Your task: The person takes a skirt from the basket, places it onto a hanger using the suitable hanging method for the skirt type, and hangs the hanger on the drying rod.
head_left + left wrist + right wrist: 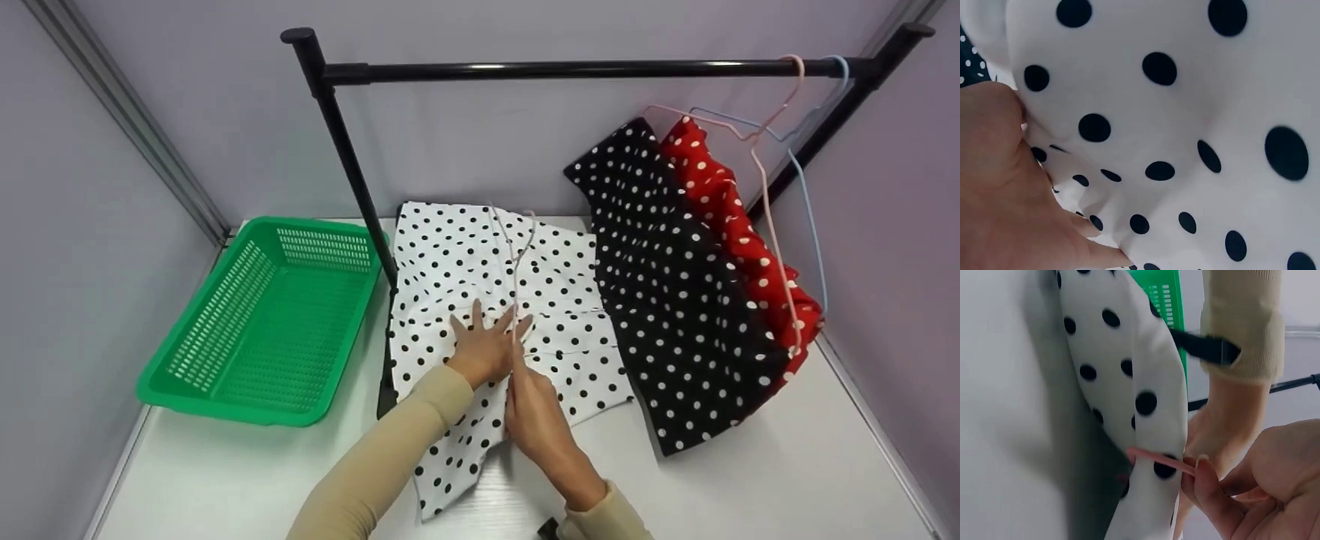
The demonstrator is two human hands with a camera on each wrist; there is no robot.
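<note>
A white cloth with black dots (442, 247) lies spread over the table, its near end bunched and partly raised. My left hand (484, 352) rests on it with the fingers spread; in the left wrist view, the left hand (1010, 208) lies against the dotted folds. With thumb and fingertips my right hand (536, 412) pinches a thin pink clothes hanger (516, 281), whose hook end points toward the back. In the right wrist view, part of the pink hanger (1157, 457) crosses the cloth's edge at the fingertips of the right hand (1252, 489).
A black rack bar (555, 71) spans the back. At its right end, a pink hanger (770, 202) and a blue hanger (810, 210) carry a black white-dotted cloth (667, 277) and a red one (750, 240). A green basket (225, 411) stands left of the rack post.
</note>
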